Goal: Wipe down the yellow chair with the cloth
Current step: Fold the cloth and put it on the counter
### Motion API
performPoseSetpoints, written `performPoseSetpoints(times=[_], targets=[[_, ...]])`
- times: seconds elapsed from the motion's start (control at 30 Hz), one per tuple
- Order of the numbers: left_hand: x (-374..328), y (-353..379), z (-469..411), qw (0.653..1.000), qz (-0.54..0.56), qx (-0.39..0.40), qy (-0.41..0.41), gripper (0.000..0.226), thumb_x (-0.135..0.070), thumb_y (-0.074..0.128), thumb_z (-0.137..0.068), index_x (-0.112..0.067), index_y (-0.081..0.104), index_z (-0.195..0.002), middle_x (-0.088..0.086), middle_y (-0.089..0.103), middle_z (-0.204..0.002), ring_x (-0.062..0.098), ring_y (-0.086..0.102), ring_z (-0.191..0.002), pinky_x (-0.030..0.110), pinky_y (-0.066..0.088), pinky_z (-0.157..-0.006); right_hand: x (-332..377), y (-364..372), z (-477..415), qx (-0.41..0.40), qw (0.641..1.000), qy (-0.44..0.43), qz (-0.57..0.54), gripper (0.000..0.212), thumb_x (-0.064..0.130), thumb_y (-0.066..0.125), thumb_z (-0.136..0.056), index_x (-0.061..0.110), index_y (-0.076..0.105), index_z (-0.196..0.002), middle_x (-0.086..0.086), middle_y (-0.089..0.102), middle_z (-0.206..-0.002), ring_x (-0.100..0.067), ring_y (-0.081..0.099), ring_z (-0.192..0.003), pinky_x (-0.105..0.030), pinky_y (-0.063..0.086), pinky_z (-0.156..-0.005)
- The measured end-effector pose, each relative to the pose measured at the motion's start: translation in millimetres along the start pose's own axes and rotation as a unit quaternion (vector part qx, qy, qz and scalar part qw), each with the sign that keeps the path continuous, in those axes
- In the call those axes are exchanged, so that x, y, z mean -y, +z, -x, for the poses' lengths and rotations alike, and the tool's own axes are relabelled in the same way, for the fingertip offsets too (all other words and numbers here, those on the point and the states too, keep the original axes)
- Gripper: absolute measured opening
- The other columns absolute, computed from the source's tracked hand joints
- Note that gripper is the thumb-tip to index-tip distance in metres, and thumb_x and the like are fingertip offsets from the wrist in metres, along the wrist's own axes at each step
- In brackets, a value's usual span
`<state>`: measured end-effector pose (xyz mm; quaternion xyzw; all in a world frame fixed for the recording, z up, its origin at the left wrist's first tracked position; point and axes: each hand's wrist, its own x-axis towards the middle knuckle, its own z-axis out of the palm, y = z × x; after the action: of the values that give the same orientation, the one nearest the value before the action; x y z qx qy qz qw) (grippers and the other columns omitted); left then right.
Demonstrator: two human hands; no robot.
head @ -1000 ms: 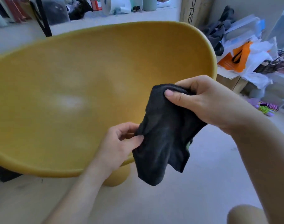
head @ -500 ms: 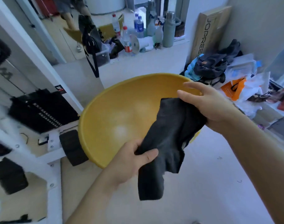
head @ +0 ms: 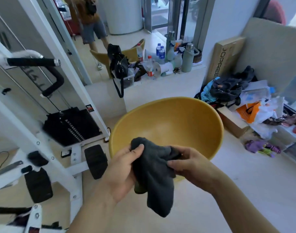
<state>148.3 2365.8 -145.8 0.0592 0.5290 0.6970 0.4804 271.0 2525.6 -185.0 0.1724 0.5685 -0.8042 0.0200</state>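
"JOPRE" on cardboard box (head: 226, 56)

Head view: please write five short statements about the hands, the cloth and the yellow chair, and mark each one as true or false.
1. The left hand and the right hand both hold the dark cloth. True.
2. The yellow chair is to the right of the white gym machine in the picture. True.
3. The cloth lies spread flat on the chair seat. False: it is bunched between the hands, and its end hangs down.
4. The cloth is white. False: it is dark grey.
5. Bottles stand on the ledge behind the chair. True.
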Motion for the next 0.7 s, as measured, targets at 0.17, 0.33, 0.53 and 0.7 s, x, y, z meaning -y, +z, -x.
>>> performPoseSetpoints(times=[0.17, 0.33, 0.53, 0.7], targets=[[-21.8, -22.7, -37.0, 0.99, -0.119, -0.075, -0.026, 0.032, -0.017, 0.064, -0.086, -0.007, 0.062, -0.117, 0.015, 0.069, -0.11, 0.026, 0.068, -0.098, 0.039, 0.052, -0.084, 40.9, -15.2, -17.0, -0.166, 0.966, 0.01, 0.198, 0.023, -0.004, 0.046, -0.088, 0.0, 0.069, -0.086, -0.013, 0.052, -0.067, -0.016, 0.049, -0.058, -0.031, 0.043, -0.062], [-39.6, -7.9, -90.7, 0.994, -0.111, 0.019, -0.006, 0.075, -0.005, 0.08, -0.066, -0.039, 0.05, -0.125, 0.017, 0.066, -0.109, 0.03, 0.067, -0.097, 0.044, 0.051, -0.087, 51.4, -57.3, -67.5, -0.192, 0.91, 0.011, 0.368, 0.012, 0.04, 0.05, -0.094, 0.036, 0.061, -0.096, 0.0, 0.054, -0.105, -0.017, 0.05, -0.103, -0.031, 0.042, -0.085], [-58.5, 30.0, -172.5, 0.984, -0.122, 0.124, 0.023, 0.075, 0.02, 0.05, -0.061, -0.021, 0.057, -0.123, 0.019, 0.052, -0.103, 0.037, 0.055, -0.094, 0.044, 0.046, -0.083, 72.1, -108.1, -131.0, 0.039, 0.932, -0.001, 0.36, 0.092, 0.055, 0.075, -0.073, 0.056, 0.016, -0.143, 0.027, 0.029, -0.147, 0.003, 0.028, -0.135, -0.026, 0.031, -0.11], [-95.1, 47.1, -226.9, 0.989, -0.083, 0.09, 0.084, 0.068, 0.02, 0.05, -0.062, -0.014, 0.06, -0.12, 0.016, 0.051, -0.093, 0.032, 0.052, -0.085, 0.039, 0.049, -0.075, 77.2, -136.7, -187.3, 0.006, 0.948, -0.04, 0.316, 0.051, 0.023, 0.08, -0.076, 0.036, 0.056, -0.119, 0.015, 0.068, -0.107, -0.002, 0.063, -0.099, -0.032, 0.053, -0.089]])
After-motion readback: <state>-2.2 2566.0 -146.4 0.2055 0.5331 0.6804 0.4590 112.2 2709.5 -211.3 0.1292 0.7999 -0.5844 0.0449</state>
